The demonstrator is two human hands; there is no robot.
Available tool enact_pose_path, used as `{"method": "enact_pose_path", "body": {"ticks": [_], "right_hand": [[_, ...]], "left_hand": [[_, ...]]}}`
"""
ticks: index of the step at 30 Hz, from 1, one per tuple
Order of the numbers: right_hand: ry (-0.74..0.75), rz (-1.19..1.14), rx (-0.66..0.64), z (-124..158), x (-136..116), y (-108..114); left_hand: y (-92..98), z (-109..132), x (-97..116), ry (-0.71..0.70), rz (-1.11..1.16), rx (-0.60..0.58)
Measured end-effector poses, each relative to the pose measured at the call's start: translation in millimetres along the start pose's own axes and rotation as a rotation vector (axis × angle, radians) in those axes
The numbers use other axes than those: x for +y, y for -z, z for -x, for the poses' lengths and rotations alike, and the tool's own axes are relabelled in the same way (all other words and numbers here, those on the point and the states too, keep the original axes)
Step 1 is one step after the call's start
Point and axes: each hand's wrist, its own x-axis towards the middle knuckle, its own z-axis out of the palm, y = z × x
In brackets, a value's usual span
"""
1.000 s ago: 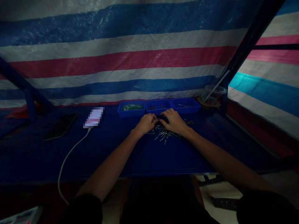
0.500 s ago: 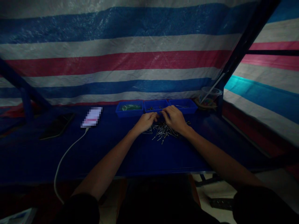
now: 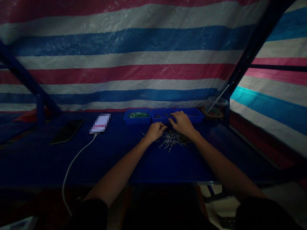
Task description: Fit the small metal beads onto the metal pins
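Note:
A pile of thin metal pins, resembling rivets (image 3: 173, 138), lies on the blue table below both hands. Left of the pile, my left hand (image 3: 154, 131) is closed in a pinch; whatever sits between its fingertips is too small and dark to make out. My right hand (image 3: 182, 123) hovers over the far side of the pile, thumb and fingers apart, its fingertips near the middle blue bin (image 3: 160, 120). That bin contains small metal parts. One thin pin (image 3: 143, 133) rests beside my left wrist.
A blue bin with a green packet (image 3: 137, 115) and another blue bin (image 3: 197, 118) flank the middle one. Behind right stands a clear plastic tub (image 3: 217, 102). On the left lie a dark phone (image 3: 67, 131) and a lit phone (image 3: 100, 124) with a white cable (image 3: 72, 163). Striped sheeting hangs behind.
My hands have moved apart: the right one has opened and reached toward the middle bin, the left stays pinched by the pile. The whole view has shifted slightly.

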Motion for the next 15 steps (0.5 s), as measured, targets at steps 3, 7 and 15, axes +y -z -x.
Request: {"method": "enact_pose_path", "body": {"ticks": [3,7,15], "right_hand": [[0.12,-0.066,-0.089,18,-10,-11],[0.151,-0.07,-0.047,16,-21,-11],[0.152,-0.139,-0.018,14,-11,-7]], "left_hand": [[5.5,-5,-3,0.044,0.084,0.046],[7.2,-8,-6,0.05,0.191,0.072],[0.3,-6,3,0.081,0.339,0.104]]}}
